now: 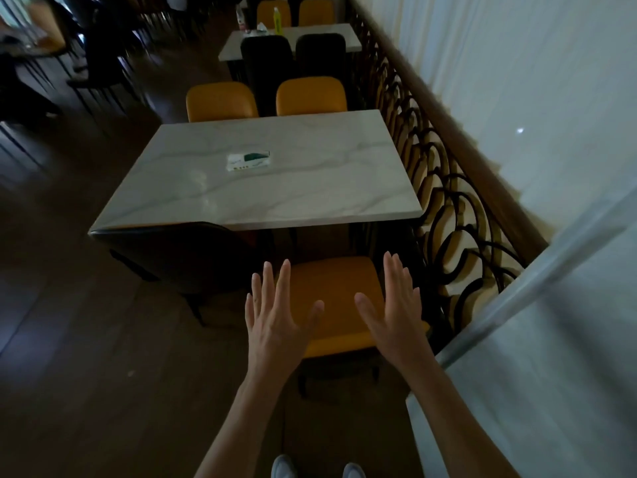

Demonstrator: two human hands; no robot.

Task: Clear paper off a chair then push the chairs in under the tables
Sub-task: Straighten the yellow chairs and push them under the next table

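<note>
reaching both hands, left (275, 315) and right (393, 305), spread and empty, over the orange chair (339, 291) directly ahead, bench (262, 174) beyond.

Restaurant dining room: rows of marble tables (262, 188), matching chairs (222, 100).

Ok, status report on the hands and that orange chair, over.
Left hand and right hand open, empty. Orange chair not yet under the table. No paper on seat.

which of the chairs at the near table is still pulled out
The orange chair under the open left hand and right hand: its whole seat shows. The black chair and two far orange chairs sit against the marble table.
</note>
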